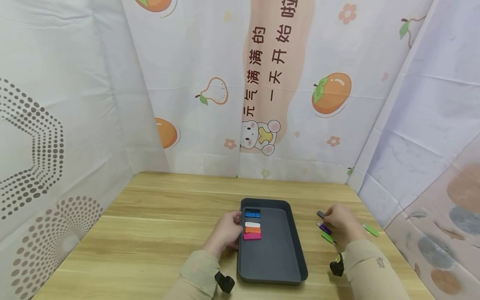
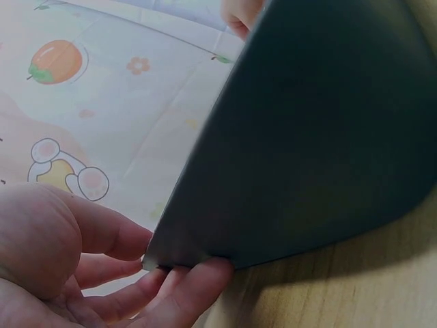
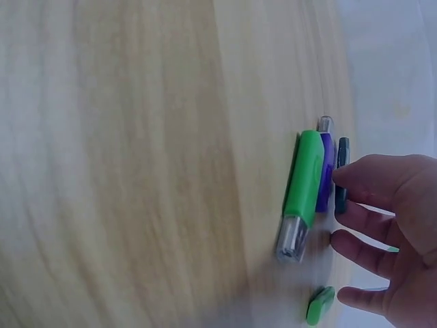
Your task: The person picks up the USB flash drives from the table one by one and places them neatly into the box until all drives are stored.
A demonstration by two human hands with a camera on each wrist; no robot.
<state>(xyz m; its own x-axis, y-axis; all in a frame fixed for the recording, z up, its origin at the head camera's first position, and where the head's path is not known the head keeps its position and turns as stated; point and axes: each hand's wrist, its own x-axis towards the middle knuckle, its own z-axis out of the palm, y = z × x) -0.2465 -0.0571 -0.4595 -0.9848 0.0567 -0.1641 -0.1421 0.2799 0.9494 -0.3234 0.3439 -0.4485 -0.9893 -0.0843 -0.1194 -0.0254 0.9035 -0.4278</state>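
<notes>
A dark grey tray (image 1: 273, 250) lies on the table, its left wall gripped by my left hand (image 1: 228, 231). In the left wrist view, my thumb and fingers pinch the tray's edge (image 2: 293, 137). Inside, along that wall, several sticks lie in a column: black, blue, grey, white (image 1: 252, 224), orange and pink (image 1: 252, 236). To the right of the tray, my right hand (image 1: 341, 218) pinches a dark grey USB stick (image 3: 343, 154) between thumb and forefinger. Close by lie a purple USB stick (image 3: 323, 171) and a green USB stick (image 3: 304, 178) with a metal plug.
Another green stick (image 1: 371, 230) lies farther right, near the table's right edge. The wooden table (image 1: 150, 233) stretches out to the left of the tray. Printed curtains (image 1: 198, 137) hang behind it and on both sides. A small black device sits on each wrist.
</notes>
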